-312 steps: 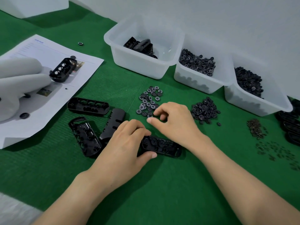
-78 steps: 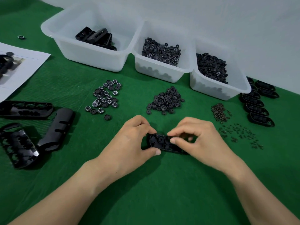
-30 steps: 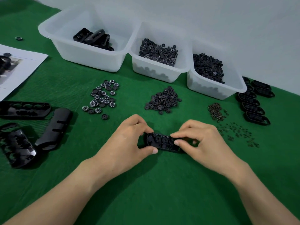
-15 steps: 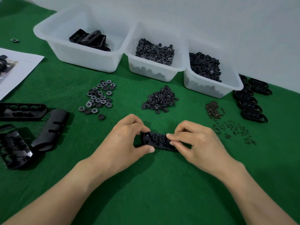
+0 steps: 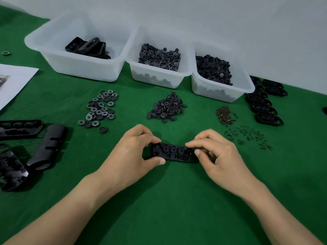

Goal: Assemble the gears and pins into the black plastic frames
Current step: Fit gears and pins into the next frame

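Note:
A black plastic frame (image 5: 172, 152) with several gears seated in it lies on the green mat in front of me. My left hand (image 5: 131, 156) grips its left end between thumb and curled fingers. My right hand (image 5: 217, 156) pinches its right end with fingertips and thumb. Beyond the frame lie a scatter of white-marked gears (image 5: 100, 110), a heap of plain black gears (image 5: 166, 107), a clump of brownish pins (image 5: 224, 114) and a spread of small dark pins (image 5: 247, 137).
Three white bins stand at the back: frames (image 5: 77, 52), marked gears (image 5: 159, 68), black gears (image 5: 221, 80). Several black frames (image 5: 263, 106) are lined up at the right. Loose frames and covers (image 5: 47, 147) lie at the left, by a paper sheet (image 5: 14, 82).
My right fingers have shifted from the frame's middle to its right end. The left hand keeps its hold on the left end. The view has drifted slightly.

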The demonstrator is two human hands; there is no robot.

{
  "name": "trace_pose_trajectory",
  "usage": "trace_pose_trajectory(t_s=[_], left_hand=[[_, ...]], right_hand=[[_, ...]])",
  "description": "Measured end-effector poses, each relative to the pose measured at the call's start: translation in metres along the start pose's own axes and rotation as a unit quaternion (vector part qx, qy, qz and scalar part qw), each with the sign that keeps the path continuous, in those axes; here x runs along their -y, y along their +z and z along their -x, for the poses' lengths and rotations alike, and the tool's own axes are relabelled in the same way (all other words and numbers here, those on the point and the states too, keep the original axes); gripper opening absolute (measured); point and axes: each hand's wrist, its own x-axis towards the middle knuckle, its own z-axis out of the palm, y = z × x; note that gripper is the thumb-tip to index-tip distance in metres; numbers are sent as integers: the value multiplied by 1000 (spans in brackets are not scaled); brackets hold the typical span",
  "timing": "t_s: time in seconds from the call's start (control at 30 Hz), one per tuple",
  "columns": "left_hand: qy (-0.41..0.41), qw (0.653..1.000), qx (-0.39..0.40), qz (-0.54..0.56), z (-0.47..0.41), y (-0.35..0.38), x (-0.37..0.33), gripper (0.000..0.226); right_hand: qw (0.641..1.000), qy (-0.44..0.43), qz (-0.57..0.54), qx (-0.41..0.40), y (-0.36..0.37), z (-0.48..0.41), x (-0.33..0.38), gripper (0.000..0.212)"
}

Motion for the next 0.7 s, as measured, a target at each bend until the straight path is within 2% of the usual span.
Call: trace_pose_trajectory(t_s=[0.23,0.5,0.7], left_hand=[[70,996,48,-29,-11,26,-30,45],[121,989,86,-16,-29,81,-75,47],[122,988,85,-36,-46,117,-104,46]], right_hand=[[993,80,37,-76,-29,49,-30,16],[966,194,87,-147,-72,77,-84,13],[956,211,125,-159,-98,72,-119,12]])
